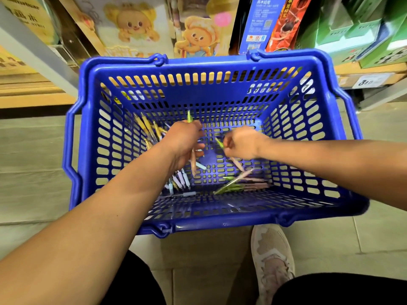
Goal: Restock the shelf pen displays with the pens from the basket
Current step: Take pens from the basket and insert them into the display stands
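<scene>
- Big blue plastic basket (209,63) fills the middle, sitting on pale matte floor tiles (33,172); slotted lattice walls, a gridded bottom, a smooth thick rim, both handles folded down outside it
- Behind it on the shelf, glossy cardboard boxes printed with a yellow cartoon bear (132,25), and green cartons (363,29) off to the right
- One pale pink-and-white knitted trainer (272,256) is planted just under the basket's near rim
- Left hand (185,142) is down inside the basket, fingers curled round a few slim pens; a green pen (189,116) pokes up past the knuckles and a pinkish barrel (193,164) hangs below
- Right hand (240,143) is right beside it, pinching a thin green pen (219,143) at the fingertips
- Loose on the basket bottom: yellow pens (147,126) heaped in the far left corner, lilac-and-white pens (179,181) under the left wrist, green and pink pens (240,181) fanned out on the near right, somewhat blurred
</scene>
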`<state>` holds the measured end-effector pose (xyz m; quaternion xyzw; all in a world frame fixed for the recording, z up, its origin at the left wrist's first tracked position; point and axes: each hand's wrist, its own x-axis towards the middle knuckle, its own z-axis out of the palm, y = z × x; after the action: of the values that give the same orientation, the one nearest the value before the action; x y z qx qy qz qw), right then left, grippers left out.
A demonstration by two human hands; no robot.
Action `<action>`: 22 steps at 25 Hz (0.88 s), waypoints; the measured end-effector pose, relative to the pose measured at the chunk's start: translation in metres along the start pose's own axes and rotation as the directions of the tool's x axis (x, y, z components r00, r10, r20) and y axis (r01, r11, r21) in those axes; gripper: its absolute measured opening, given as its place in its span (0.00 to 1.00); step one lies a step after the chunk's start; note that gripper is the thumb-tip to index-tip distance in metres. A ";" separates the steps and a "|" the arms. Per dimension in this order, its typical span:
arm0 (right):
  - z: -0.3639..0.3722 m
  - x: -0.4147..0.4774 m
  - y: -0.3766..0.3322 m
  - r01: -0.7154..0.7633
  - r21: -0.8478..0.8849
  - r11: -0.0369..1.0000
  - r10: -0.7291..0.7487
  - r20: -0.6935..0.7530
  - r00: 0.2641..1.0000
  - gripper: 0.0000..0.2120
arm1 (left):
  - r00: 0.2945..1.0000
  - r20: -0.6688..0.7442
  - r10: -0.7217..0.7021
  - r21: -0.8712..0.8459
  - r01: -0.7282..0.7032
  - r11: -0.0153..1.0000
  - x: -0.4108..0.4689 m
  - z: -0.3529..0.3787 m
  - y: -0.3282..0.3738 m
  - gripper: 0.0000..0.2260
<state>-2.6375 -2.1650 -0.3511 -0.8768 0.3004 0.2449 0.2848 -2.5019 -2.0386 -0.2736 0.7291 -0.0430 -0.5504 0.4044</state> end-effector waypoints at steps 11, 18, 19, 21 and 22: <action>-0.018 -0.009 -0.038 0.073 0.882 0.465 -0.154 -0.001 0.988 0.05 | 0.998 0.052 0.020 -0.022 -0.019 1.000 -0.005 0.003 0.000 0.09; 0.036 0.002 -0.018 0.140 -0.230 0.963 -0.095 0.194 0.976 0.09 | 0.997 -0.068 0.036 0.008 -0.036 0.999 -0.003 -0.022 -0.006 0.11; 0.048 0.002 -0.019 0.168 -0.355 0.919 -0.088 0.229 0.969 0.08 | 0.997 -0.069 0.039 -0.007 -0.039 0.999 -0.002 -0.026 -0.007 0.09; 0.065 0.001 -0.021 0.204 -0.557 0.805 -0.071 0.250 0.966 0.14 | 0.997 -0.070 0.038 -0.043 -0.041 0.998 -0.001 -0.030 -0.007 0.08; 0.069 0.002 -0.024 0.222 -0.606 0.764 -0.075 0.258 0.963 0.16 | 0.997 -0.070 0.035 -0.069 -0.039 0.997 -0.001 -0.032 -0.007 0.07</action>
<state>-2.6377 -2.1055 -0.3938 -0.9099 0.0974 0.4025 0.0250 -2.4785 -2.0162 -0.2755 0.7321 -0.0231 -0.5185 0.4413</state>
